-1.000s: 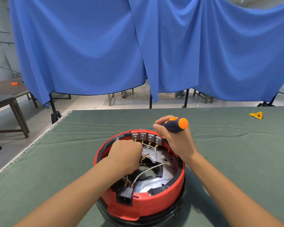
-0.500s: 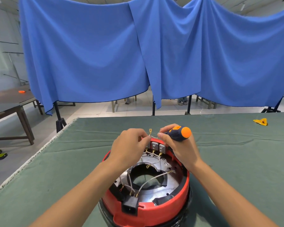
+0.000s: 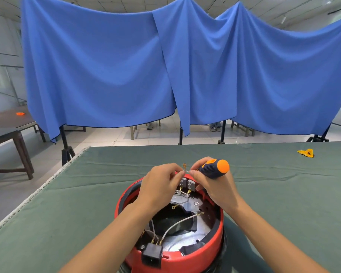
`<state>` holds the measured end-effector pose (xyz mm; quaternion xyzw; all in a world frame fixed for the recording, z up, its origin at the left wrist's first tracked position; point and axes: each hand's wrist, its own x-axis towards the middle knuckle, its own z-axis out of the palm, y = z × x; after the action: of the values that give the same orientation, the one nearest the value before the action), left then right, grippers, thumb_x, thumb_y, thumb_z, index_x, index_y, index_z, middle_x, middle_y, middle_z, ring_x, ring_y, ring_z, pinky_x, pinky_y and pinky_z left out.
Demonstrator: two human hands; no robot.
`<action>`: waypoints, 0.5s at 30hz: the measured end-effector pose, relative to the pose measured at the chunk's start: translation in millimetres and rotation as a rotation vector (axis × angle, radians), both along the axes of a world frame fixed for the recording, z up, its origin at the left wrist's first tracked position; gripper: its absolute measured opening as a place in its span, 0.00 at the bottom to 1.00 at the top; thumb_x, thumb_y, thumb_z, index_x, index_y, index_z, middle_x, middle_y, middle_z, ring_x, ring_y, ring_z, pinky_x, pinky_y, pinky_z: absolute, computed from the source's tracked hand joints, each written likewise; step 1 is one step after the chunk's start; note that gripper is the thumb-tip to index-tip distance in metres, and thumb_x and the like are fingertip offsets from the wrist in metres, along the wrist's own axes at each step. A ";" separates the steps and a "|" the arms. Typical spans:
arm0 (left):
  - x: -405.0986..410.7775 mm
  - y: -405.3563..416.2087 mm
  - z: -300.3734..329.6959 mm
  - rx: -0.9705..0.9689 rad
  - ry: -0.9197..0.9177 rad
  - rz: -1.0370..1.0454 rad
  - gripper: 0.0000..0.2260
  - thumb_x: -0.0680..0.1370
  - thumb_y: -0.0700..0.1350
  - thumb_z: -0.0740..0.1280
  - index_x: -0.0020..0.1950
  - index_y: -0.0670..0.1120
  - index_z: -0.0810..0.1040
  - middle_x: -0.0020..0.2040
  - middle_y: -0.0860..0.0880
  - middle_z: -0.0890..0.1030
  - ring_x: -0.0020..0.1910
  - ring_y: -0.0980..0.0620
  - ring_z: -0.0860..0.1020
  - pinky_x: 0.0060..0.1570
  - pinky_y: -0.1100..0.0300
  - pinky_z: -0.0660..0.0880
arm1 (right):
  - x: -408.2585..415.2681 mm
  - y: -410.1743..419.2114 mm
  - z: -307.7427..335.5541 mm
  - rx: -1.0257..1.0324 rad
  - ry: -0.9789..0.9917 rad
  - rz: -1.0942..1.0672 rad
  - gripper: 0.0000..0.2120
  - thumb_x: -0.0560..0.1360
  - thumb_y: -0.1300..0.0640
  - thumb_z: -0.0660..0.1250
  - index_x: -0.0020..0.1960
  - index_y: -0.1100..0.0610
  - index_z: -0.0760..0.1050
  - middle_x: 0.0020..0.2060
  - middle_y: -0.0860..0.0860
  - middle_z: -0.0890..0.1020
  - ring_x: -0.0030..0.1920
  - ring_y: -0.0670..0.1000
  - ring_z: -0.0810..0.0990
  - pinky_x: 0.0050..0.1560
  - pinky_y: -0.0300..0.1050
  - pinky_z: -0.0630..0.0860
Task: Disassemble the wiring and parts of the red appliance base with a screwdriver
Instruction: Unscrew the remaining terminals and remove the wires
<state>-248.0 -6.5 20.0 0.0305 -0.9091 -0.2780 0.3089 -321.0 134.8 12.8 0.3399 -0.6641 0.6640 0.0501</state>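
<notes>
Centrally, the red base (image 3: 171, 259) stands open side up on the green-covered counter (image 3: 283, 203), close to the person, so the interior faces the camera and both hands reach in from above. Inside, a metal plate (image 3: 185, 239) surrounds a dark central opening. A row of grey switch blocks (image 3: 187, 183) sits at the far rim, and a black socket (image 3: 152, 254) at the near rim, with white wires (image 3: 177, 223) running from it across the opening; two of these end in loose ring terminals, so I judge them already unfastened.

The left hand (image 3: 159, 186) pinches a thin wire just above the switch blocks, its brass spade terminal (image 3: 184, 166) standing clear of them. The right hand (image 3: 215, 186) meets it fingertip to fingertip on the same wire while the palm keeps the screwdriver (image 3: 213, 168) tucked away, orange cap outward. I judge the tool is parked there so the fingers can work the connector without setting it down. Its shaft is hidden.

Farther out, a small yellow object (image 3: 306, 153) lies on the counter well to the right. Blue cloth (image 3: 165, 75) hangs behind, and a wooden table (image 3: 10, 127) stands at left.

No brand, label or writing is legible anywhere.
</notes>
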 end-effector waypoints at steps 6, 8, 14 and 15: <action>-3.7 -2.2 -4.9 -0.074 -0.071 0.075 0.13 0.78 0.51 0.63 0.62 0.54 0.74 0.46 0.58 0.78 0.48 0.56 0.75 0.47 0.59 0.71 | -9.6 16.6 10.8 -0.075 0.040 -0.100 0.08 0.73 0.69 0.69 0.39 0.60 0.77 0.30 0.48 0.79 0.30 0.48 0.79 0.33 0.45 0.80; -5.2 -4.3 -6.9 -0.183 -0.121 0.104 0.14 0.77 0.50 0.61 0.63 0.53 0.73 0.55 0.56 0.76 0.57 0.55 0.70 0.49 0.59 0.68 | -18.8 25.8 14.6 -0.098 0.024 -0.151 0.08 0.73 0.68 0.70 0.38 0.59 0.78 0.30 0.48 0.80 0.31 0.49 0.80 0.33 0.42 0.80; -9.0 -7.8 -9.9 -0.310 -0.263 0.090 0.19 0.77 0.51 0.60 0.68 0.51 0.70 0.66 0.54 0.73 0.66 0.52 0.64 0.64 0.56 0.61 | -42.0 49.9 -2.0 0.057 0.124 -0.310 0.08 0.72 0.68 0.71 0.37 0.58 0.77 0.31 0.46 0.80 0.32 0.49 0.79 0.38 0.50 0.81; -8.6 -8.5 -10.1 -0.295 -0.268 0.090 0.19 0.77 0.50 0.60 0.68 0.51 0.70 0.66 0.54 0.73 0.66 0.52 0.65 0.65 0.56 0.61 | -44.1 50.6 -8.5 0.111 0.135 -0.343 0.09 0.72 0.68 0.71 0.36 0.57 0.77 0.31 0.46 0.80 0.32 0.50 0.79 0.39 0.52 0.80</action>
<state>-256.7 -15.0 9.9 0.0624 -0.9706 -0.1213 0.1984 -365.1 185.4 4.4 0.2679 -0.7431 0.5837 0.1881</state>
